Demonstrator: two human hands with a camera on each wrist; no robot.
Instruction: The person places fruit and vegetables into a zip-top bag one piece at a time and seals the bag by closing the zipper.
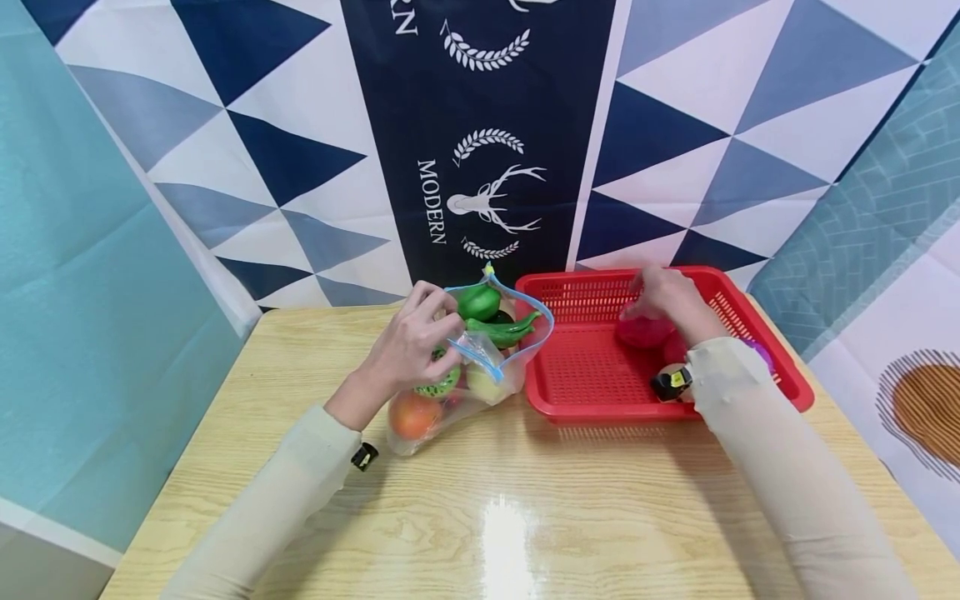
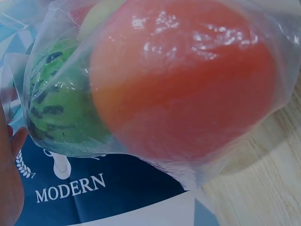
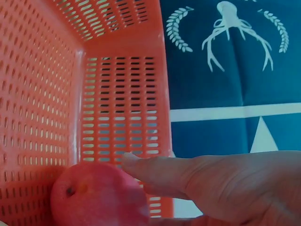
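Observation:
In the head view my left hand [image 1: 411, 340] pinches the near left edge of a clear zip bag [image 1: 517, 367] with a blue seal, its mouth held apart. Inside lie an orange-red fruit [image 1: 415, 415], a dark-striped green melon [image 2: 66, 101], a pale yellow fruit [image 1: 486, 383], a green bell pepper [image 1: 478, 300] and a long green vegetable [image 1: 504, 332]. My right hand [image 1: 667, 298] reaches down into a red basket [image 1: 581, 367] and grips a round red fruit [image 3: 96, 195]. The right thumb lies on its top side; the other fingers are mostly hidden.
Beside that fruit, partly under my right wrist, are another red fruit [image 1: 677, 348] and something purple [image 1: 761, 354]. The basket's perforated walls rise around them. A patterned cloth [image 1: 480, 150] hangs behind the wooden table [image 1: 420, 525]. Each wrist carries a small black camera.

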